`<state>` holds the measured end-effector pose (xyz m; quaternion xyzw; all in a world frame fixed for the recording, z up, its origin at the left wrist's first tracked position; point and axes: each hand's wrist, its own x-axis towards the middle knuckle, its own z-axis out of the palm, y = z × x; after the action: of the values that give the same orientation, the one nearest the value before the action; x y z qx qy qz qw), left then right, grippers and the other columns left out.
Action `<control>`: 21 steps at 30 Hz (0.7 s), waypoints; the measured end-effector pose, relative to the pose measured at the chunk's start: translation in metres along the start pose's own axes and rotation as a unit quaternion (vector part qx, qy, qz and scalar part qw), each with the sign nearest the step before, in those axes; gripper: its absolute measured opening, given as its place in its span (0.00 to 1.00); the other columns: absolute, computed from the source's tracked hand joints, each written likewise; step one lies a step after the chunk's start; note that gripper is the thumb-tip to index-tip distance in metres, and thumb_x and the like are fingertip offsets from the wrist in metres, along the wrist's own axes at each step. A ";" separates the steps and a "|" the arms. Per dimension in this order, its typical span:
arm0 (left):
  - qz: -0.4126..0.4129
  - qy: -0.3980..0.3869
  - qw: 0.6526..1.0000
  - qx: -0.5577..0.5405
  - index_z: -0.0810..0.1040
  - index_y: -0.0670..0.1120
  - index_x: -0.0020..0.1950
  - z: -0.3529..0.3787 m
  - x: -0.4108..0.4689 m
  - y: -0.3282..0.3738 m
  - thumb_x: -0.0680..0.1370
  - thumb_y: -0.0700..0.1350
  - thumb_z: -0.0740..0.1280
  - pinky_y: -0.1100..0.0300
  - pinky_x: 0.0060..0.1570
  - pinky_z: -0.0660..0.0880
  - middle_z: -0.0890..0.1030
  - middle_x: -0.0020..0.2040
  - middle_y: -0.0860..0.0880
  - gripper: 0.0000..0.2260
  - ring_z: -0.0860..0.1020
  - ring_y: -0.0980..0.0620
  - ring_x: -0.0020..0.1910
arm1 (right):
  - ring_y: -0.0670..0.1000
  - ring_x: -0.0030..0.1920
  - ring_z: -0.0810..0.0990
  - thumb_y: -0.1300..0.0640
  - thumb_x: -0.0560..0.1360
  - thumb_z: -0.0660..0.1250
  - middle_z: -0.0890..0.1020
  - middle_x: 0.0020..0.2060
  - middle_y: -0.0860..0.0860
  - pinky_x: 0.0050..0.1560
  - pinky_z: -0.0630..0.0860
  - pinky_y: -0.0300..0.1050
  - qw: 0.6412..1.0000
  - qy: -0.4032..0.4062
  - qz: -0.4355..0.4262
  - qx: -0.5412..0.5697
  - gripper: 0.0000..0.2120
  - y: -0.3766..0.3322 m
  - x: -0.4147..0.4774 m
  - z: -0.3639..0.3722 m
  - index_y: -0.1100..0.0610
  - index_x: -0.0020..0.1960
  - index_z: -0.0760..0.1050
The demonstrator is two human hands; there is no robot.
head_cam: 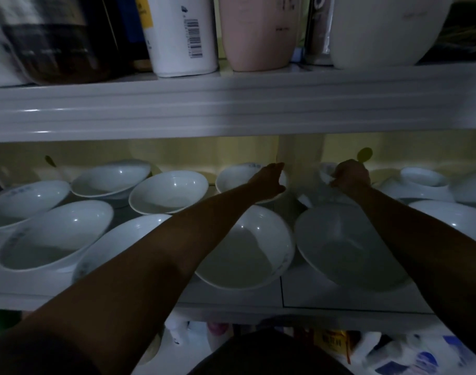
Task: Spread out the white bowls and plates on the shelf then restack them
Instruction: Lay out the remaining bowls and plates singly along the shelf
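Bowls look fully spread across the shelf. Left hand open at centre, right hand gripping something white, can't tell what. Restacking's next, I'd guess.

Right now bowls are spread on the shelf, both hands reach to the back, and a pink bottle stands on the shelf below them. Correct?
Not quite. In the head view the pink bottle stands on the shelf above the bowls, not below. The rest holds: bowls spread out, left hand and right hand at the back.

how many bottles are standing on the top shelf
5 visible: dark bottle at left, white bottle, pink bottle, a narrow one behind, and a big white one at right. More may hide behind.
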<state>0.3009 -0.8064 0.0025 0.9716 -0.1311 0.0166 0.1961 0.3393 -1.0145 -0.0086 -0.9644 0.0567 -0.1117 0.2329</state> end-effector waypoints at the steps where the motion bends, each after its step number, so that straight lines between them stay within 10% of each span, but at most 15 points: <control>1: -0.014 0.008 0.999 -0.033 0.55 0.41 0.77 -0.001 0.000 0.003 0.79 0.45 0.65 0.52 0.71 0.61 0.62 0.76 0.41 0.30 0.62 0.44 0.74 | 0.61 0.59 0.78 0.60 0.69 0.74 0.80 0.58 0.61 0.58 0.75 0.49 0.999 0.014 0.017 0.038 0.18 0.001 0.000 -0.005 0.67 0.56 0.79; 6: -0.036 0.017 0.992 -0.121 0.73 0.41 0.62 0.003 0.006 0.020 0.80 0.48 0.62 0.56 0.61 0.68 0.76 0.61 0.41 0.15 0.74 0.47 0.61 | 0.57 0.55 0.79 0.59 0.70 0.74 0.79 0.59 0.63 0.40 0.76 0.29 0.960 0.030 0.077 0.267 0.15 0.005 -0.001 -0.024 0.61 0.55 0.77; 8: -0.021 0.011 0.992 -0.127 0.76 0.43 0.53 0.005 0.007 0.030 0.79 0.49 0.64 0.58 0.57 0.70 0.77 0.52 0.45 0.10 0.76 0.50 0.52 | 0.58 0.57 0.77 0.61 0.72 0.72 0.77 0.59 0.61 0.46 0.80 0.43 0.912 -0.013 0.121 0.392 0.17 0.006 -0.004 -0.026 0.64 0.59 0.75; 11: -0.010 0.024 0.989 -0.147 0.73 0.39 0.66 0.009 0.007 0.042 0.76 0.47 0.69 0.53 0.61 0.74 0.76 0.64 0.41 0.21 0.76 0.44 0.61 | 0.59 0.63 0.75 0.63 0.73 0.70 0.76 0.57 0.60 0.32 0.82 0.47 0.826 -0.075 0.173 0.532 0.10 0.004 -0.014 -0.020 0.64 0.53 0.76; 14: 0.012 0.049 0.984 -0.169 0.71 0.37 0.66 0.012 0.006 0.044 0.76 0.40 0.69 0.52 0.43 0.79 0.77 0.60 0.37 0.20 0.81 0.38 0.52 | 0.60 0.64 0.73 0.62 0.75 0.69 0.75 0.62 0.60 0.40 0.80 0.55 0.788 -0.107 0.178 0.580 0.18 0.006 -0.019 -0.012 0.67 0.63 0.73; 18: 0.042 0.063 0.994 -0.081 0.74 0.34 0.58 0.011 0.003 0.048 0.78 0.39 0.65 0.47 0.51 0.79 0.79 0.55 0.35 0.12 0.80 0.39 0.52 | 0.55 0.52 0.76 0.64 0.77 0.65 0.75 0.56 0.58 0.53 0.75 0.59 0.814 -0.150 0.189 0.529 0.03 0.008 -0.024 -0.013 0.64 0.48 0.74; 21: 0.094 0.047 0.993 0.057 0.72 0.36 0.60 0.014 -0.006 0.054 0.79 0.41 0.62 0.50 0.55 0.75 0.77 0.58 0.37 0.12 0.77 0.40 0.56 | 0.53 0.40 0.74 0.60 0.78 0.63 0.74 0.51 0.57 0.45 0.76 0.50 0.862 -0.161 0.210 0.433 0.05 0.008 -0.026 -0.021 0.62 0.48 0.74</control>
<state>0.2806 -0.8586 0.0098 0.9626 -0.2116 0.0884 0.1441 0.3088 -1.0265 0.0016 -0.7360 0.1657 0.0829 0.6511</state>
